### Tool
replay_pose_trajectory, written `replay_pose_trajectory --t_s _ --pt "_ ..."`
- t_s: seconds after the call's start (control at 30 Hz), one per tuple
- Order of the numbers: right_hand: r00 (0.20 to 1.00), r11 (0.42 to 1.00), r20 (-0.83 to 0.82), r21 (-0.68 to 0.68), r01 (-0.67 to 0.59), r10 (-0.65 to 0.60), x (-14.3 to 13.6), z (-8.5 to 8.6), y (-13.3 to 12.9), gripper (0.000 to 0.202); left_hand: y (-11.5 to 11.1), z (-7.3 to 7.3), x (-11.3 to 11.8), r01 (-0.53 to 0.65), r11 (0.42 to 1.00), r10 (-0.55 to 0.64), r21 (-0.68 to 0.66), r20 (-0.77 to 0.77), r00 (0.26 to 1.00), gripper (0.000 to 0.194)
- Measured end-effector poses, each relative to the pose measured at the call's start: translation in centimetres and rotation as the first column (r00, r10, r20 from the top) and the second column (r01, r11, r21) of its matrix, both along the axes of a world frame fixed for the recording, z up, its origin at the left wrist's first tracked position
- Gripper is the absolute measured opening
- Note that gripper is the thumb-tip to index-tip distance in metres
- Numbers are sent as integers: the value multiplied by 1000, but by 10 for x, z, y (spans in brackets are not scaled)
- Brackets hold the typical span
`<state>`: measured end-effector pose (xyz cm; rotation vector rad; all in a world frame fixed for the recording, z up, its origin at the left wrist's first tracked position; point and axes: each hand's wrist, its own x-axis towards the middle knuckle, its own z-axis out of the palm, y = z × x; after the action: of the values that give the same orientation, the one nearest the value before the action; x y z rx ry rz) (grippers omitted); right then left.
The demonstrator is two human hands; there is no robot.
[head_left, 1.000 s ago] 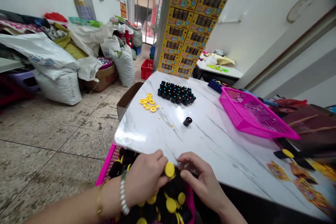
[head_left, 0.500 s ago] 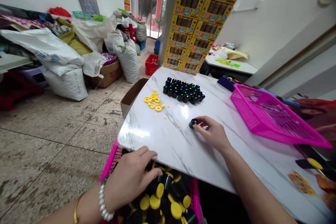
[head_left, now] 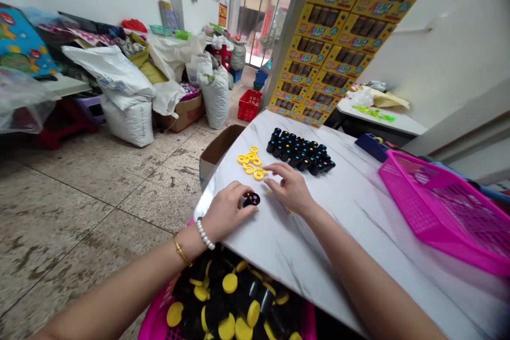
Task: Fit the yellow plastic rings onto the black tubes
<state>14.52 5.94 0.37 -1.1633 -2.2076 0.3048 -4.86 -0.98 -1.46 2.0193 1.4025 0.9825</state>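
Note:
My left hand [head_left: 230, 209] is closed around a small black cylinder [head_left: 252, 200] with a purple dot inside its top, at the table's left side. My right hand [head_left: 290, 187] reaches over the white marbled table [head_left: 319, 244], thumb and fingers apart, its fingertips beside a small pile of yellow rings [head_left: 250, 160]. Nothing shows between those fingers. Behind the hands, several black cylinders [head_left: 298, 150] with coloured dots on top stand in a close group.
Below the table edge a pink basket [head_left: 153, 321] holds many black tubes with yellow caps [head_left: 230, 283]. A tilted pink basket [head_left: 422, 207] lies at the right. Stacked yellow boxes [head_left: 319, 58] stand at the back. An open carton [head_left: 219, 151] sits left of the table.
The black cylinder has passed from my right hand to my left, which rose from the basket onto the table. My right hand moved left to the yellow rings. The view shifted left.

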Motion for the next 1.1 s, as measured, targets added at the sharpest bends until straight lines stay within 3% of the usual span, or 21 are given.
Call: replay_pose_trajectory --t_s 0.1,0.2,0.3,0.37,0.43,0.47,0.57,0.63,0.7,0.8,1.1 --pt "974 979 185 133 -157 131 0 -9 29 30 5 -5 0 -22 999 23 -30 19 1000 27" --pt "957 968 231 137 -210 175 5 -15 31 23 7 -7 0 8 999 -8 -52 10 1000 28" --pt "968 972 214 167 -165 128 13 -12 19 21 7 -7 -1 14 998 -13 -55 8 1000 27" --pt "997 991 76 133 -34 24 16 -5 10 21 7 -7 -1 -5 999 5 -48 7 1000 26" --pt "989 995 -122 -76 70 -79 14 4 1 24 7 -6 -1 -11 999 11 -50 0 1000 24" --pt "973 972 -204 -228 59 -107 12 8 -2 26 7 -6 -1 -8 998 7 -55 -4 1000 23" --pt "950 798 -301 -591 -120 -80 1 17 -13 32 7 -5 0 -9 998 8 -69 -15 1000 24" --pt "959 715 -282 -678 -170 -40 -6 18 -19 31 7 -5 -1 -10 997 9 -72 -19 1000 25" --pt "965 684 -260 -709 -170 -29 -11 17 -23 27 7 -5 -1 -8 997 6 -75 -21 1000 27" --pt "963 682 -266 -712 -167 -42 -15 11 -24 28 7 -6 -2 -2 997 0 -72 -24 1000 27" --pt "951 755 -301 -638 -149 -66 -24 0 -25 19 7 -5 -1 21 998 -24 -67 -43 999 15"
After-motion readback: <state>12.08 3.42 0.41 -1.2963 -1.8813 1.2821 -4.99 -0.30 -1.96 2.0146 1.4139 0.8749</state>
